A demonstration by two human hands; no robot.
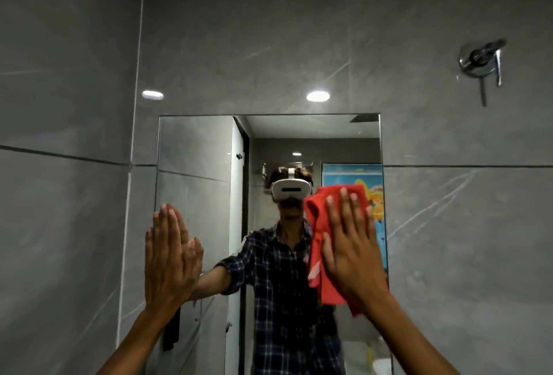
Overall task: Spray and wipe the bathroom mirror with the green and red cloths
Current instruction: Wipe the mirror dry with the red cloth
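The bathroom mirror (203,147) hangs on the grey tiled wall straight ahead. My right hand (350,249) lies flat, fingers spread, pressing the red cloth (318,225) against the right side of the glass. My left hand (167,258) rests flat on the mirror's left edge with fingers together, holding nothing. The mirror reflects a person in a checked shirt with a white headset. No green cloth or spray bottle is in view.
A chrome tap fitting (481,60) sticks out of the wall at the upper right. Grey tiles (463,225) surround the mirror, with a wall corner at the left. The reflection shows a door and a colourful poster behind.
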